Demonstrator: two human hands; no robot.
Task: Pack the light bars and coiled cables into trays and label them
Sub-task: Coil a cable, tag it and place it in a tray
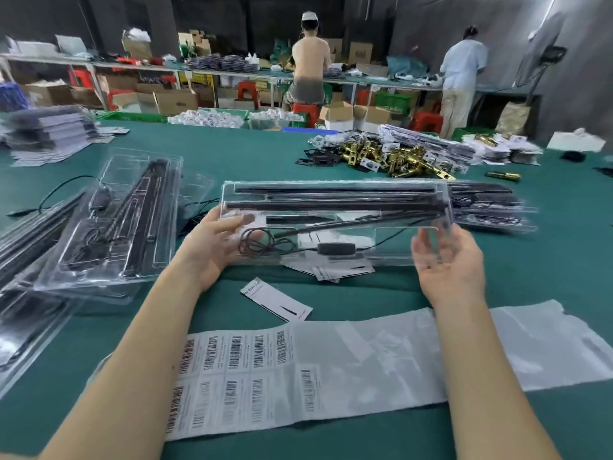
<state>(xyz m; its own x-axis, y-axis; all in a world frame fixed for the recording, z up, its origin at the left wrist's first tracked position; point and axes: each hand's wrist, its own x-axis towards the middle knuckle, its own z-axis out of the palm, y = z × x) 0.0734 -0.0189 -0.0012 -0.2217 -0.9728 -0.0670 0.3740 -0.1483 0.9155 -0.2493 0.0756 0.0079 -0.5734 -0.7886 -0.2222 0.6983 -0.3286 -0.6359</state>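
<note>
Between both hands I hold a clear plastic tray (394, 239) up over the green table. Two black light bars (331, 188) lie in its upper slots. A coiled black cable (262, 243) and a black inline controller (333, 249) sit in its lower part. My left hand (212, 247) grips the tray's left end, fingers showing through the plastic beside the coil. My right hand (446, 260) holds the right end, palm towards me, fingertips behind the plastic. A sheet of barcode labels (232, 376) lies in front of me, partly peeled.
Packed trays (112, 224) pile up at the left, and more trays (491, 207) lie behind the right end. Printed paper cards (277, 298) lie under and in front of the held tray. Brass lock parts (391, 157) lie at the far right. Two people work at a back bench.
</note>
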